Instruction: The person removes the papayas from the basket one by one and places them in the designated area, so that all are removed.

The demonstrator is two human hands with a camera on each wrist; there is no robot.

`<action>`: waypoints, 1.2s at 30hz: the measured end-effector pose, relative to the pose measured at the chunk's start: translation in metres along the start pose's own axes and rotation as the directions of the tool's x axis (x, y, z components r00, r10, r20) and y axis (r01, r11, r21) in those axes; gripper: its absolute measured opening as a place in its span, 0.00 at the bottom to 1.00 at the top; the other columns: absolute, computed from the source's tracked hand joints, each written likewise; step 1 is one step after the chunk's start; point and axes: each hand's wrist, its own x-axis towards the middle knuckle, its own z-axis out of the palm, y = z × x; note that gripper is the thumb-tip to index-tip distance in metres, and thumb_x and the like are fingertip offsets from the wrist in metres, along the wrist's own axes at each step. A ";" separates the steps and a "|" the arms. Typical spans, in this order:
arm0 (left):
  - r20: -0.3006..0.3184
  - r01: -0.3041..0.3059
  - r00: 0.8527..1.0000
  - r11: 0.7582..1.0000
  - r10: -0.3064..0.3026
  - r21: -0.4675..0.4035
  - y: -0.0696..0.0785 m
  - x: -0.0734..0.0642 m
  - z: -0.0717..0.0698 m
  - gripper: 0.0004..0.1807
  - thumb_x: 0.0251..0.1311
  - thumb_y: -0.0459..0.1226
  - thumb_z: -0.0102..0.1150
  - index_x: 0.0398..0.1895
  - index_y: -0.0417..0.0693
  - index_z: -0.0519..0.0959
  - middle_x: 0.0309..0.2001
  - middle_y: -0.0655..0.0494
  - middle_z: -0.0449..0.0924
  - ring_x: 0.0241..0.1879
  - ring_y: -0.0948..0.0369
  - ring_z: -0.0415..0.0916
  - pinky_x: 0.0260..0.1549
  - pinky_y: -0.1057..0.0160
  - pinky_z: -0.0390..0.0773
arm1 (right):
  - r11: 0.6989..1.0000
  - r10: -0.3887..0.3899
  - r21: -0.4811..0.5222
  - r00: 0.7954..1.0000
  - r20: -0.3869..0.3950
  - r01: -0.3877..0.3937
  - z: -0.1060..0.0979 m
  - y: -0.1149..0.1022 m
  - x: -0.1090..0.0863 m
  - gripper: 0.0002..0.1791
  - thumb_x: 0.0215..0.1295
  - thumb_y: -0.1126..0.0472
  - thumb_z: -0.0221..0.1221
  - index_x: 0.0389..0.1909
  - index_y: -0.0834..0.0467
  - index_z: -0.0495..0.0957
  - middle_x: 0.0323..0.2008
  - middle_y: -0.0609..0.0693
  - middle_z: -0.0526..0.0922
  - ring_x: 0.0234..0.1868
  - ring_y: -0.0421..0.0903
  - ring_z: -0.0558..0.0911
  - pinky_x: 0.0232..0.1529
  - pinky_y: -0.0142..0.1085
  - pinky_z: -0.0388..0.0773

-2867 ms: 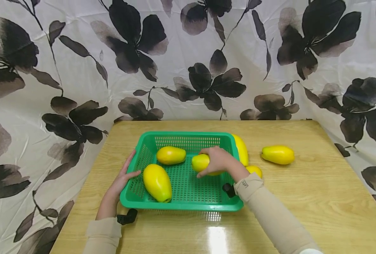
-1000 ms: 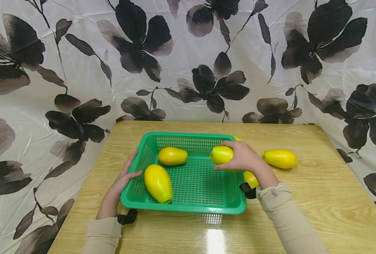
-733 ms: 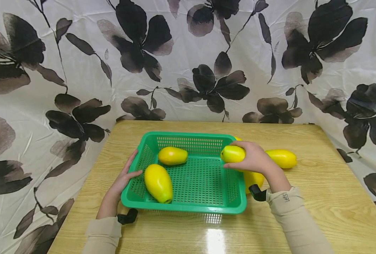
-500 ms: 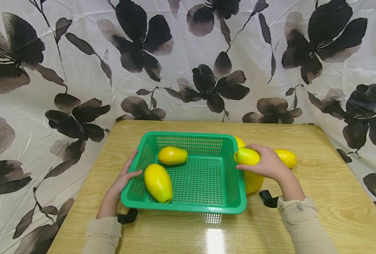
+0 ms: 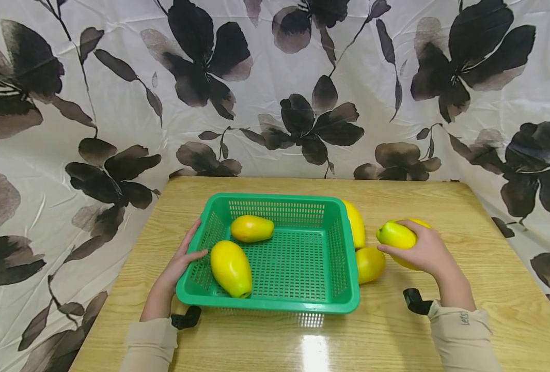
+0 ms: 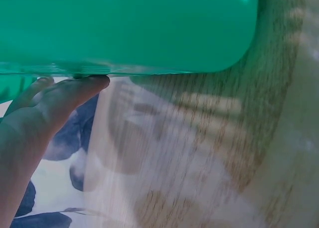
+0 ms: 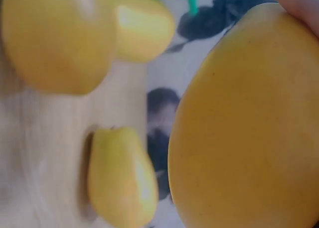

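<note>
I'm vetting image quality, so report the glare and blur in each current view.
Head view: white glare on the table in front of the basket, otherwise fairly sharp; left wrist view: milky reflections across the table; right wrist view: held fruit fairly clear, the three fruits beyond it blurred.

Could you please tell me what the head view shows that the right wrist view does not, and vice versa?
Only the head view: the left hand touching the basket, and two fruits inside it.
Only the right wrist view: most of the loose fruit, which the right hand and held fruit largely hide in the head view.
Both: right hand, held fruit, part of the basket, two fruits beside it, table, patterned cloth.
</note>
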 end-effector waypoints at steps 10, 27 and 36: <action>-0.013 0.014 1.000 0.999 -0.014 0.033 0.023 -0.011 0.012 0.37 0.57 0.29 0.42 0.66 0.56 0.38 0.65 0.55 0.26 0.62 0.51 0.26 0.53 0.41 0.40 | 0.997 0.075 -0.024 0.997 -0.004 -0.075 0.009 0.030 -0.006 0.46 0.41 0.35 0.57 0.54 0.66 0.63 0.43 0.64 0.70 0.37 0.55 0.69 0.30 0.40 0.65; 0.001 0.003 1.000 1.000 -0.003 0.023 0.026 -0.014 0.013 0.36 0.58 0.29 0.41 0.66 0.55 0.38 0.65 0.55 0.26 0.62 0.51 0.24 0.53 0.40 0.38 | 0.995 0.100 -0.003 0.995 0.008 -0.100 0.037 0.062 -0.007 0.47 0.41 0.35 0.57 0.53 0.67 0.62 0.45 0.68 0.69 0.42 0.59 0.69 0.37 0.49 0.66; 0.007 0.024 1.000 1.000 -0.024 -0.014 0.026 -0.014 0.014 0.37 0.58 0.29 0.42 0.66 0.56 0.38 0.65 0.55 0.25 0.62 0.51 0.26 0.53 0.42 0.43 | 0.992 0.119 -0.040 0.992 0.030 -0.118 0.046 0.069 -0.008 0.48 0.41 0.34 0.56 0.54 0.67 0.61 0.46 0.69 0.68 0.43 0.61 0.69 0.38 0.51 0.64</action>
